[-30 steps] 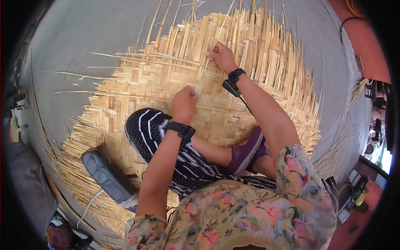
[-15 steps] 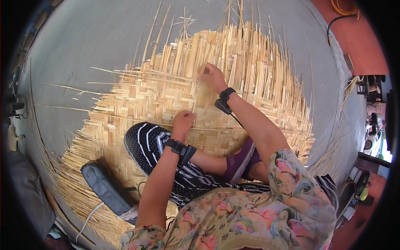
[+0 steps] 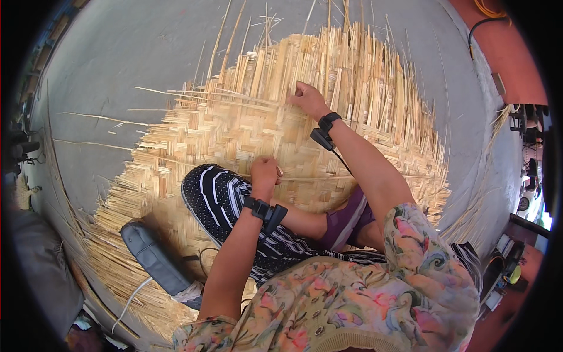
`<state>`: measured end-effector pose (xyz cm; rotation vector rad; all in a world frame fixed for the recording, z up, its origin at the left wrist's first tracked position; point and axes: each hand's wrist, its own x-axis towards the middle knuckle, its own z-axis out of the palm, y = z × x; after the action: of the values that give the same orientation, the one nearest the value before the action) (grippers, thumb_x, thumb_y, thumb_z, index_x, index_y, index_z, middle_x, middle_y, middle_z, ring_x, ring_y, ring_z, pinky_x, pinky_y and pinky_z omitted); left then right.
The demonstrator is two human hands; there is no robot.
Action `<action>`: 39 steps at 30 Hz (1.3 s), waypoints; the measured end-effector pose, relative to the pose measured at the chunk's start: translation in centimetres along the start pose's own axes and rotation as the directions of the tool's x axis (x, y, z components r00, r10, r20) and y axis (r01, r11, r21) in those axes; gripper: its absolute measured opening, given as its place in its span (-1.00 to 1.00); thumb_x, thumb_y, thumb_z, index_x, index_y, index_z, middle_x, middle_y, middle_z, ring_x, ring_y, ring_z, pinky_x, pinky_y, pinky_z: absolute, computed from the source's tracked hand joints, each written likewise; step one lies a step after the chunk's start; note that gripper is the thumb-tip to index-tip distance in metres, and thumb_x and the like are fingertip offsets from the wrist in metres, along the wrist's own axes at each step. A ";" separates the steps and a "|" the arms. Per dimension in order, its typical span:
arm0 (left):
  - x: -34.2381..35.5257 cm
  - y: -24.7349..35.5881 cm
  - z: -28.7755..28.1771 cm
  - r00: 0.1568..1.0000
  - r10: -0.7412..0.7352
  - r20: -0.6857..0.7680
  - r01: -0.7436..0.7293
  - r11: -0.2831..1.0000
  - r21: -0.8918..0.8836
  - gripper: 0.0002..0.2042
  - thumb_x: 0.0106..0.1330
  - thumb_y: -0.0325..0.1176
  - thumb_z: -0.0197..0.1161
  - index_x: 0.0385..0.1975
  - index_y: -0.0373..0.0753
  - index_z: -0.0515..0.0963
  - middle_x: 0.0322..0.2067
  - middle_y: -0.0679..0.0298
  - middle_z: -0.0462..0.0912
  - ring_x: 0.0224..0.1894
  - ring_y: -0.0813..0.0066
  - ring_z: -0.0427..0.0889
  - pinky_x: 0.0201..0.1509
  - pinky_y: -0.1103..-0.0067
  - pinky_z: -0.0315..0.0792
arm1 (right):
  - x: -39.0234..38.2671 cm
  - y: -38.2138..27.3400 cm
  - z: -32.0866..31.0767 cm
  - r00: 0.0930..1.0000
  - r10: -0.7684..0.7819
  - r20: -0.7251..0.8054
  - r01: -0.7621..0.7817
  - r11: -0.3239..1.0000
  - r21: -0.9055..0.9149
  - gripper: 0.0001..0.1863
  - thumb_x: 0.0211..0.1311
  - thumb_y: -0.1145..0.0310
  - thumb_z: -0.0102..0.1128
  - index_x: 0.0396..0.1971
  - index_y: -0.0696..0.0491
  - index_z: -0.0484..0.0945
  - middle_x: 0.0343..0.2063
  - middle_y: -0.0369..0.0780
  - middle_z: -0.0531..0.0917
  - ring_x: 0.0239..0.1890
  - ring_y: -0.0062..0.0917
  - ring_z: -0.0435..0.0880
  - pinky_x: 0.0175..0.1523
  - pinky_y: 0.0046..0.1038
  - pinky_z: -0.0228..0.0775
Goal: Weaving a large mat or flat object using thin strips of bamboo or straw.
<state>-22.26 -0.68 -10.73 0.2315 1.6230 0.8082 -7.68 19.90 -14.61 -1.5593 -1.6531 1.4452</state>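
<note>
The right hand (image 3: 309, 100), fingers curled in, is over the woven mat (image 3: 234, 134); whether it pinches a strip, I cannot tell. It is the nearer hand to the unwoven strips (image 3: 343, 64), whose long axes run away from the person toward the mat's far edge. The left hand (image 3: 265, 173), also curled, its hold unclear, lies closer to the person, beside the knee (image 3: 212, 190).

the zigzag-patterned mat (image 3: 227, 136) is straw-yellow, the shoe (image 3: 342, 226) purple.
</note>
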 end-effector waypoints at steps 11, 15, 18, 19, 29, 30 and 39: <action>-2.3 0.0 0.2 0.988 0.075 0.133 -0.081 0.996 0.038 -0.83 0.29 -0.42 0.17 -0.20 -0.37 0.47 -0.56 0.20 0.61 -0.58 0.49 0.62 -0.68 0.62 0.30 | -0.2 0.1 -0.9 0.993 0.071 0.097 -0.051 0.979 -0.196 -0.66 -0.06 0.21 0.46 -0.38 0.11 0.58 -0.49 -0.22 0.61 -0.43 -0.44 0.56 -0.25 -0.42 0.39; -1.5 -0.3 0.2 0.996 0.041 0.082 -0.047 0.997 0.066 -0.83 0.30 -0.36 0.12 -0.27 -0.36 0.49 -0.65 0.21 0.57 -0.67 0.47 0.57 -0.71 0.63 0.27 | -0.9 1.2 -0.2 0.985 -0.095 0.145 0.107 0.991 -0.079 -0.64 -0.08 0.17 0.51 -0.39 0.10 0.62 -0.51 -0.26 0.59 -0.44 -0.55 0.53 -0.28 -0.46 0.38; -0.4 -0.9 0.0 0.997 0.010 0.072 -0.015 0.998 0.069 -0.82 0.28 -0.35 0.08 -0.37 -0.35 0.51 -0.70 0.21 0.54 -0.72 0.46 0.54 -0.73 0.63 0.25 | -1.0 1.9 -0.4 0.994 -0.039 0.103 0.047 0.996 -0.075 -0.64 -0.08 0.16 0.51 -0.37 0.08 0.63 -0.51 -0.28 0.60 -0.44 -0.56 0.53 -0.29 -0.48 0.38; -0.1 -1.0 -0.1 0.999 -0.026 0.043 0.026 1.000 0.017 -0.81 0.27 -0.34 0.07 -0.42 -0.35 0.52 -0.72 0.20 0.53 -0.73 0.46 0.53 -0.73 0.63 0.25 | -1.0 1.9 -0.5 0.988 -0.088 0.124 0.093 0.995 -0.035 -0.64 -0.08 0.16 0.51 -0.37 0.08 0.63 -0.51 -0.28 0.60 -0.44 -0.56 0.53 -0.29 -0.48 0.38; -0.4 -1.8 -0.4 0.986 0.009 0.166 -0.030 0.992 0.126 -0.87 0.33 -0.46 0.03 -0.35 -0.38 0.48 -0.59 0.21 0.55 -0.63 0.50 0.55 -0.70 0.59 0.27 | -2.0 0.3 -0.5 0.982 -0.096 0.160 0.139 0.949 -0.282 -0.77 0.04 0.24 0.46 -0.33 -0.02 0.64 -0.49 -0.38 0.62 -0.41 -0.67 0.55 -0.26 -0.55 0.39; -0.6 -2.0 -0.3 0.992 0.052 0.111 -0.059 0.997 0.058 -0.88 0.34 -0.45 0.05 -0.37 -0.38 0.48 -0.56 0.22 0.55 -0.62 0.52 0.53 -0.68 0.59 0.27 | -2.0 0.2 -0.7 0.978 -0.074 0.194 0.097 0.989 -0.111 -0.76 0.03 0.24 0.45 -0.33 -0.01 0.64 -0.50 -0.36 0.62 -0.42 -0.64 0.56 -0.27 -0.53 0.39; 0.1 -1.1 0.0 0.998 -0.061 0.003 0.060 0.992 0.107 -0.86 0.33 -0.29 0.06 -0.43 -0.18 0.46 -0.69 0.40 0.33 -0.74 0.61 0.28 -0.70 0.61 0.08 | -1.9 1.1 0.2 0.984 -0.103 0.146 0.148 0.928 -0.342 -0.67 0.00 0.12 0.41 -0.28 0.00 0.65 -0.45 -0.26 0.66 -0.38 -0.47 0.62 -0.21 -0.43 0.44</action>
<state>-21.94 -1.41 -11.49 0.2593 1.6618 0.6748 -6.84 17.86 -14.99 -1.5306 -2.1413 1.2537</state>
